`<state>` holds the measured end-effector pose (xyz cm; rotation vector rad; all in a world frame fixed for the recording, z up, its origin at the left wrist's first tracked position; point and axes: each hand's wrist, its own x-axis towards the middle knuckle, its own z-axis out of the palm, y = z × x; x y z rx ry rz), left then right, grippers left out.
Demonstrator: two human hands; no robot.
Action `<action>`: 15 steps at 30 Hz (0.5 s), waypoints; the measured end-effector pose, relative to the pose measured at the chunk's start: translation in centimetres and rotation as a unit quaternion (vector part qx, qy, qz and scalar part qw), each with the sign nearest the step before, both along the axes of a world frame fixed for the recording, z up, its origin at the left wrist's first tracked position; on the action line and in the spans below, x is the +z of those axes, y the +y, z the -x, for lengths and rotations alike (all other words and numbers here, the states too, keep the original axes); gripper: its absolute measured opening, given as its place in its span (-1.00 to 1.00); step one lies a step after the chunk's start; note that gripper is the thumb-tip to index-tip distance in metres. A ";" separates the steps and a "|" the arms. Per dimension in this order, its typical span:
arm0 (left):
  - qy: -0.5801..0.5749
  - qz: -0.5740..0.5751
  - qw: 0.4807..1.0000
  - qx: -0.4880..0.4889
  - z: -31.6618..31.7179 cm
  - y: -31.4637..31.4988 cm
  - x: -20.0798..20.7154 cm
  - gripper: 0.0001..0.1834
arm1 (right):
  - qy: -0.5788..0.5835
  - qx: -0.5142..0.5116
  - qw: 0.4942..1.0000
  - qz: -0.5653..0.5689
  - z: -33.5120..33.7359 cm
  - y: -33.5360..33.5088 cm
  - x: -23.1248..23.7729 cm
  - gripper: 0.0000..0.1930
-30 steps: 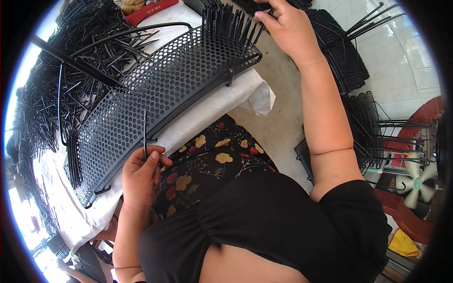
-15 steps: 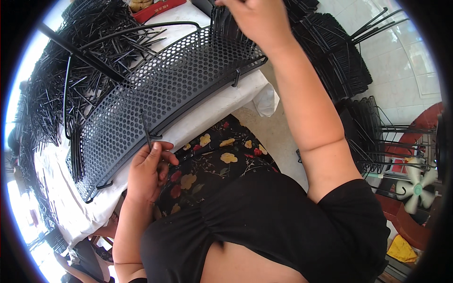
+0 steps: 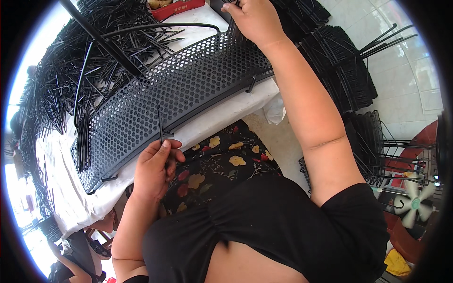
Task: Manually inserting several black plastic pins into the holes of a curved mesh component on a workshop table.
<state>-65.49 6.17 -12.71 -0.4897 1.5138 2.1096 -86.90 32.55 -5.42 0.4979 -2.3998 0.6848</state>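
My left hand (image 3: 158,162) is closed, pinching a thin black strip (image 3: 160,123) between thumb and fingers. The strip points away from me over the near edge of a curved black perforated panel (image 3: 188,78), which lies across a white-covered table. At the panel's far right end, my right hand (image 3: 257,21) reaches to the top edge of the view with its fingers bent together. Thin dark pieces show at those fingertips, but what they hold is partly cut off. Just below the right hand stand several black strips (image 3: 234,35). More upright strips (image 3: 83,144) stand at the panel's left end.
Behind the panel lies a large heap of loose black strips (image 3: 56,89), crossed by a black bar (image 3: 106,42). A red box (image 3: 178,8) sits at the back. Black rack-like parts (image 3: 342,61) are stacked at right, above a fan (image 3: 415,203). Another person's arm (image 3: 71,264) shows lower left.
The view has shifted, so the panel and table appear farther right and lower. My right hand has come slightly left toward the strips. The left hand keeps its strip.
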 end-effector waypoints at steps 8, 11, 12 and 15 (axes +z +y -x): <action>0.002 -0.002 1.000 -0.003 0.2 -0.2 -0.4 -0.72 | 0.058 0.015 0.988 -0.142 0.6 0.5 0.8 -0.52; 0.007 -0.011 1.000 -0.006 0.0 -0.2 -0.3 -0.73 | -0.066 0.026 0.994 -0.081 0.8 0.2 0.7 -0.50; 0.006 -0.010 1.000 -0.005 0.0 -0.3 -0.2 -0.73 | -0.066 0.028 0.994 -0.082 0.6 0.1 0.6 -0.50; 0.002 -0.008 1.000 -0.001 0.2 -0.2 -0.2 -0.73 | -0.044 0.069 0.996 -0.026 0.1 0.6 0.6 -0.51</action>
